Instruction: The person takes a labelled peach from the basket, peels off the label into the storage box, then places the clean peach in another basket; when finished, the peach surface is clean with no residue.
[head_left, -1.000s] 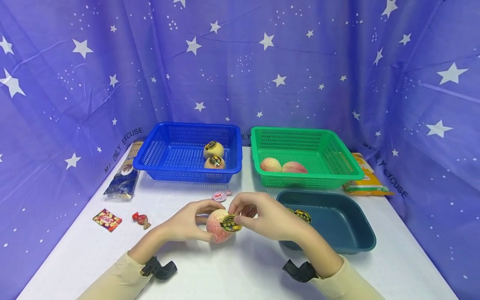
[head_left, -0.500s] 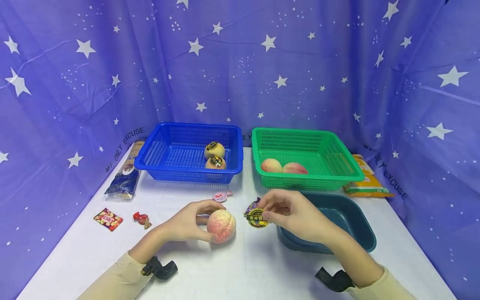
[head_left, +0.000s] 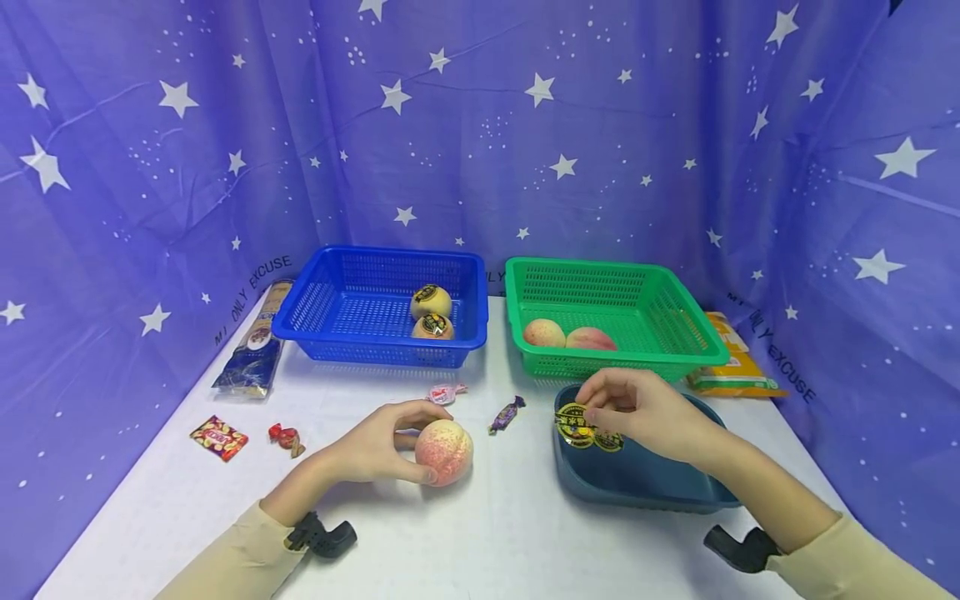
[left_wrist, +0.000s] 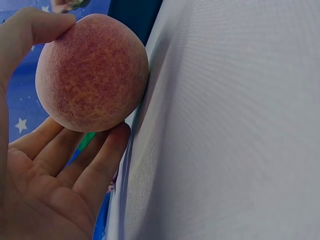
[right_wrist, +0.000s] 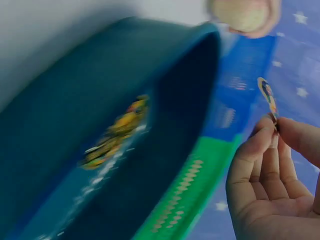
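On the white table, my left hand (head_left: pixel 371 442) grips a pink and yellow peach (head_left: pixel 447 454) between thumb and fingers; in the left wrist view the peach (left_wrist: pixel 95 72) shows its red side. My right hand (head_left: pixel 656 417) is over the left part of a dark teal tub (head_left: pixel 637 493). It pinches a round black and gold sticker (head_left: pixel 573 425) between thumb and fingertips, seen nearly edge-on in the right wrist view. Inside the tub lie similar stickers (right_wrist: pixel 117 132), blurred there and partly covered by the held one in the head view.
A blue basket (head_left: pixel 375 350) holds two peaches with stickers (head_left: pixel 432 302). In the green basket (head_left: pixel 622 362) two bare peaches (head_left: pixel 543 333) lie. Wrapped candies (head_left: pixel 507 415), a small red packet (head_left: pixel 219 437), a blue bag (head_left: pixel 251 358) and an orange bag (head_left: pixel 735 367) are around.
My right hand has pulled the sticker off the peach and carried it right, over the teal tub. A purple candy has come into view. The left hand still holds the peach in place.
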